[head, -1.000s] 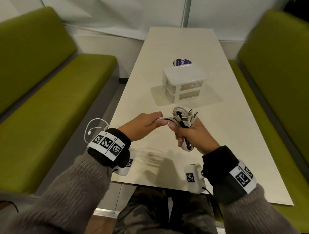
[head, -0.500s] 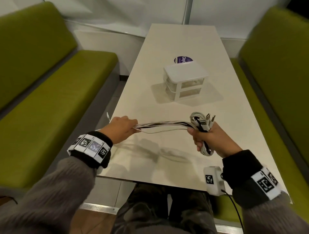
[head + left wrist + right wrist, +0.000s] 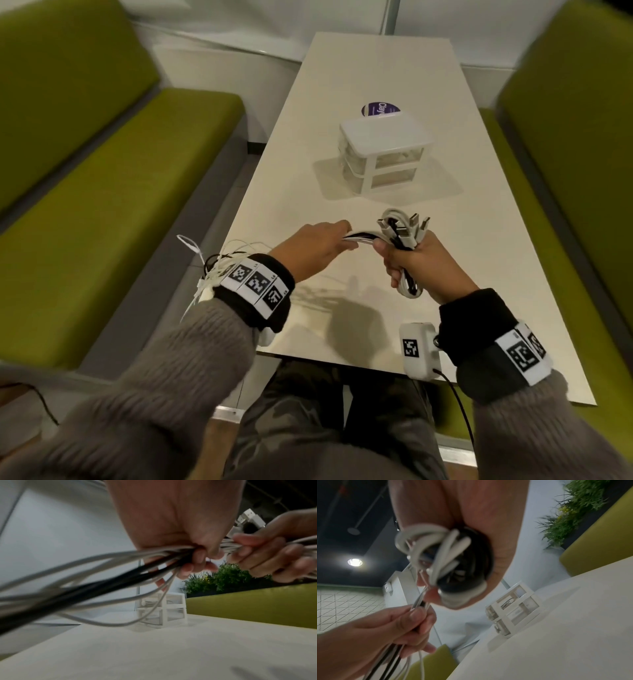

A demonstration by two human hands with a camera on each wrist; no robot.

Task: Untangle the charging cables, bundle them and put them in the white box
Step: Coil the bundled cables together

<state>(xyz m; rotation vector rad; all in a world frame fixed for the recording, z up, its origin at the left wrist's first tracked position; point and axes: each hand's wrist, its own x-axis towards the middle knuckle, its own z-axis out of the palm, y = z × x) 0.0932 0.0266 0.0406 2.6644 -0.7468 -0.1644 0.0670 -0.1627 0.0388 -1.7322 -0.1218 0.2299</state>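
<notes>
Gripping a folded bundle of white and black charging cables [image 3: 402, 236], the right hand [image 3: 419, 265] is holding it above the table [image 3: 507, 274], plugs sticking up past the fist. The left hand [image 3: 310, 248], just beside it, is pinching the loose strands, which are trailing back past the left wrist. The white box [image 3: 385, 150] is standing beyond both hands, well apart from them.

Smooth rubbery cables [image 3: 399, 233] with metal plugs, a glossy plastic white box [image 3: 383, 150], a matt table [image 3: 376, 68].
</notes>
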